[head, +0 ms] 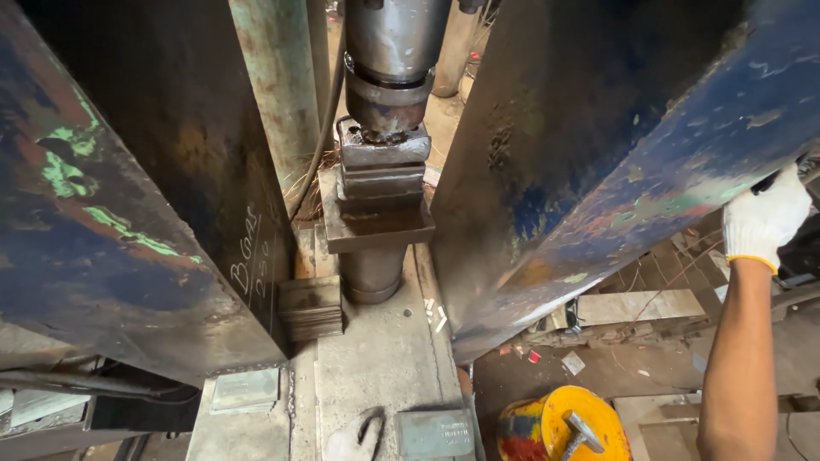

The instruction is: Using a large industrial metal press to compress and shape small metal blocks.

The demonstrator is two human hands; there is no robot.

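The head view looks down the throat of a heavy press, where two tall, worn steel side plates, the left plate (102, 213) and the right plate (615, 154), lean in and leave only a narrow channel between them. In that gap the round ram (393, 68) comes down onto a stack of square steel blocks (380, 183) that sits on a short cylinder (371, 273), with little free room on either side. The grey bed (376, 358) runs forward from the cylinder to the near edge, mostly bare; a pile of thin plates (310, 307) lies just beside the cylinder on its left. The right hand (763, 218), in a white glove with a yellow cuff, is raised at the outer edge of the right plate, fingers curled as if gripping something dark, though what it holds cannot be told. The left hand (354, 440), also gloved, rests at the bed's near edge, touching a dark curved object; its fingers cannot be made out. A flat grey plate (434, 433) lies just beside it. Down on the floor to the right stands a yellow drum (547, 427) with a hammer (579, 434) on its lid.
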